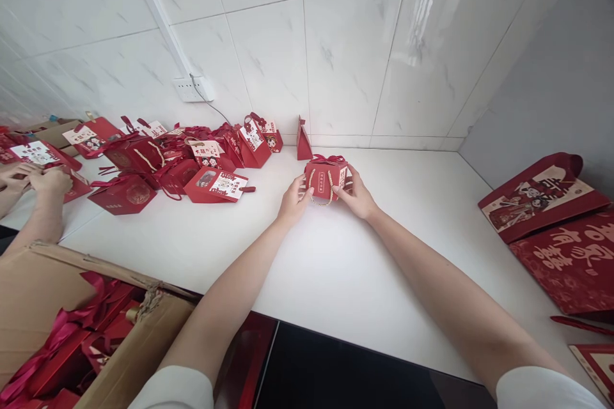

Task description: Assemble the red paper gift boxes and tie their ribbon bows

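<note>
- Two bare hands flank a small red cardboard gift box (326,180) with rope handle and ribbon bow, standing on the white tabletop (336,268).
- The left hand (293,199) and right hand (359,197) are half-curled, fingertips pressing its side walls.
- Likely light and easily dented (thin card); grip the walls, low.

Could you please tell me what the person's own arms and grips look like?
The left sleeve and right sleeve are white and short; the forearms are uncovered. The left grip and right grip show no gloves, rings or watch.
</note>
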The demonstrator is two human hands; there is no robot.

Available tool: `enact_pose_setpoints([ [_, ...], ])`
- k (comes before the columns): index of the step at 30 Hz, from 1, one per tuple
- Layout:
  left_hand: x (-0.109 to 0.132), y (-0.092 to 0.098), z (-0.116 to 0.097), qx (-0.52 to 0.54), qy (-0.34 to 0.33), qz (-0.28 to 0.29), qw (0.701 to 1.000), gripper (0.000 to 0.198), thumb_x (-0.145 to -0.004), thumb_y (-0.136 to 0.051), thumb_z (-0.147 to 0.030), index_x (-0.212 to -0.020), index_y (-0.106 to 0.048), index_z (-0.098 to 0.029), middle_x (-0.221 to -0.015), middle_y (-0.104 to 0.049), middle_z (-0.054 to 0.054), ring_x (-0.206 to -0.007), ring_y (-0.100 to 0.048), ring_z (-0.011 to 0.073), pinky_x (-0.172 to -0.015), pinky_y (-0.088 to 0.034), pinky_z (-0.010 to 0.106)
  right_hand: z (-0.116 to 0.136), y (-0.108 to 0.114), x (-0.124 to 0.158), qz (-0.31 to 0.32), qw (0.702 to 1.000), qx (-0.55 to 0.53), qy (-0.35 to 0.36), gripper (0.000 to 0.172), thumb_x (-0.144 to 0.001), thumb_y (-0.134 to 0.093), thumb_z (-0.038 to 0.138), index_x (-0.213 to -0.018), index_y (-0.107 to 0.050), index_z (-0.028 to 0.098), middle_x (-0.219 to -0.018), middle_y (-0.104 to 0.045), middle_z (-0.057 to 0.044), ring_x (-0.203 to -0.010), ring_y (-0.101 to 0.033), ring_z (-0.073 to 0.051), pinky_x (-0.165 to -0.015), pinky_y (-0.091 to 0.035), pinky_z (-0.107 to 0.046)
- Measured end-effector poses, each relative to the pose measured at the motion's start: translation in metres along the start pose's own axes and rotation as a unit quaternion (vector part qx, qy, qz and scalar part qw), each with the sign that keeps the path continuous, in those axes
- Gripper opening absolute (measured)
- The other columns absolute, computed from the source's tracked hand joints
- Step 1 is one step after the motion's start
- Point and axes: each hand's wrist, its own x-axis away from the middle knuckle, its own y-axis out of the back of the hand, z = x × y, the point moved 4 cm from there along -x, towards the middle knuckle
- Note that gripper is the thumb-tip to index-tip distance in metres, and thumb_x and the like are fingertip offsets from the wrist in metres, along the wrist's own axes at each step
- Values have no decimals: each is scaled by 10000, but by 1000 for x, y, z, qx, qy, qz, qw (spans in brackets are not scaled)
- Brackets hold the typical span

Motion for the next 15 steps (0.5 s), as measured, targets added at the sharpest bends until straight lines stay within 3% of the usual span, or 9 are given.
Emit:
enact_pose_setpoints([
  [3, 4, -5, -7, -10, -1, 10, 1000, 805, -776, -603, -502, -1448, -239, -249, -1398, -419, 123, -1149, -523, 246, -885, -477, 366, 8, -1, 4, -61, 997, 53, 18, 874, -788, -559, 614, -1470, -122, 286, -1311, -415, -140, -996, -568, -281, -853, -493, -473],
  [5, 5, -8, -11, 25, 20, 38, 999, 857, -752, -629, -511, -1456, -221, -244, -1377, -447, 126, -1109, -550, 253, -852, -495, 363, 17, -2, 8, -77, 993, 70, 51, 785, -839, -495, 596, -1468, -143, 286, -1298, -413, -135, -1041, -545, -281, -862, -492, -455],
  [10, 1, -5, -12, 112, 54, 87, 988, 660, -817, -551, -500, -1395, -366, -240, -1281, -569, 84, -1064, -579, 250, -904, -472, 392, 36, -1, 13, -53, 988, 80, 122, 595, -900, -414, 549, -1417, -281, 286, -1233, -471, -108, -1015, -550, -261, -819, -510, -411],
  [15, -4, -3, 1, 130, 71, 112, 983, 738, -766, -635, -431, -1413, -332, -250, -1313, -546, 85, -1099, -568, 266, -943, -451, 438, 23, 2, 8, -63, 996, -14, 53, 584, -883, -415, 592, -1358, -314, 266, -1159, -554, -93, -929, -584, -241, -739, -522, -373],
])
